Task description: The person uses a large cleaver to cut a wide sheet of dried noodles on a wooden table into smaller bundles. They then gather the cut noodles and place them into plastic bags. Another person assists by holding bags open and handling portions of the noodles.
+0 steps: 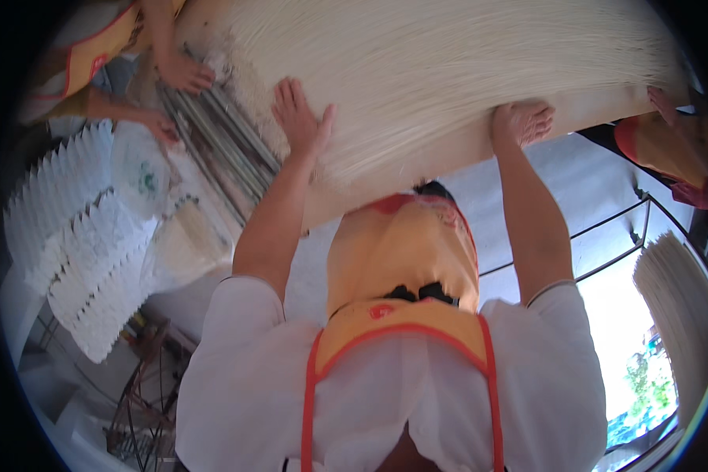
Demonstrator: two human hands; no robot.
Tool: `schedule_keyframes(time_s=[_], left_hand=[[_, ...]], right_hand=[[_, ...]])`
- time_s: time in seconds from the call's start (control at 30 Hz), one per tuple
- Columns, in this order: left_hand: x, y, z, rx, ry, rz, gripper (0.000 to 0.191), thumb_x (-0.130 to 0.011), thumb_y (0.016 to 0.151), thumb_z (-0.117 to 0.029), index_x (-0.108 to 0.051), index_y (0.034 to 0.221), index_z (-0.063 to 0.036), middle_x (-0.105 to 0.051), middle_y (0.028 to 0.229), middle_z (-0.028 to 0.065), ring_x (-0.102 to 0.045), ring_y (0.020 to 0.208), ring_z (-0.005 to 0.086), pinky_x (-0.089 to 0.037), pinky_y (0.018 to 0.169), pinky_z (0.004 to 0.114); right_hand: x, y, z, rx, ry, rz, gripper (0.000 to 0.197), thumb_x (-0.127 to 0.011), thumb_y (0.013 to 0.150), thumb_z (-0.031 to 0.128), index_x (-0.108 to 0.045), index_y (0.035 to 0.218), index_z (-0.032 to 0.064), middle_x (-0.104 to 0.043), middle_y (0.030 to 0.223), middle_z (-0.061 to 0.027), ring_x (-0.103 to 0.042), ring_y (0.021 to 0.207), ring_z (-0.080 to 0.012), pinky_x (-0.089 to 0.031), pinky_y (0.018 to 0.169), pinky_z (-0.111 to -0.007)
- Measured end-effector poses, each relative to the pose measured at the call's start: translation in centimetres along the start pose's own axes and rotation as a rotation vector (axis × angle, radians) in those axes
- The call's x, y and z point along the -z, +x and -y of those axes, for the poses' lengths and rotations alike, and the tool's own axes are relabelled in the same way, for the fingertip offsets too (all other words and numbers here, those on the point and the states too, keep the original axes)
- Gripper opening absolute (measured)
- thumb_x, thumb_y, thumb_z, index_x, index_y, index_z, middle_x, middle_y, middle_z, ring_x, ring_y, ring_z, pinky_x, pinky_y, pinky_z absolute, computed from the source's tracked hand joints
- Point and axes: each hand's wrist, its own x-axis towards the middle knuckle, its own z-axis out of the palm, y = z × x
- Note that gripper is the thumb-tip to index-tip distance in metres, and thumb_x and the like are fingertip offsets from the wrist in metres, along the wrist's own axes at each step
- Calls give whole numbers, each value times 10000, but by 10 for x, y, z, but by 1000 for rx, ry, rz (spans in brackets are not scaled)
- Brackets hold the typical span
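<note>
A broad layer of thin, pale noodle strands (425, 71) covers the wooden tabletop (413, 153) in front of me. My left hand (300, 118) lies at the left end of the strands, palm down, fingers together and thumb apart, with nothing gripped. Farther right, my right hand (520, 123) rests at the near margin of the layer. Its fingers are bent and blurred; whether strands are under or inside them is hidden. Close to my left hand, several long grey rods (224, 135) lie side by side along the table's left end.
At the left, a co-worker's hands (186, 72) touch the rods. Below them are a clear plastic bag (141, 168) and stacked white packs with jagged edges (94, 253). Another person's hand (662, 105) is at the table's right end. Noodle strands hang (678, 324) at lower right beside a metal frame (610, 221).
</note>
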Motion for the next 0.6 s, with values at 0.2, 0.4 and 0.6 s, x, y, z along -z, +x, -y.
schedule_keyframes(time_s=[0.2,0.4,0.6], left_hand=[[-15,-65,-28,-4,170,52,1045,-647,839,-583,-180,1541,35,-144,1625,254,-71,1521,411,9,1164,639],[-51,-83,-27,-129,198,-19,1033,-688,768,-590,-294,1508,14,-261,1588,235,-188,1495,398,-87,1143,655],[-8,-86,-29,-146,39,16,1035,-671,794,-584,-245,1533,2,-207,1612,228,-152,1511,392,-94,1165,626]], right_hand=[[-9,-6,-5,-20,90,-11,837,-567,874,370,-199,1479,-77,-195,1560,-226,-146,1446,-386,-57,1217,-487],[-8,-9,-12,-53,-8,101,794,-553,898,389,-254,1478,-63,-229,1567,-229,-208,1442,-372,-152,1198,-484],[34,-30,-22,124,564,72,601,-623,904,227,-435,1398,-60,-408,1477,-261,-359,1363,-417,-317,1127,-478]])
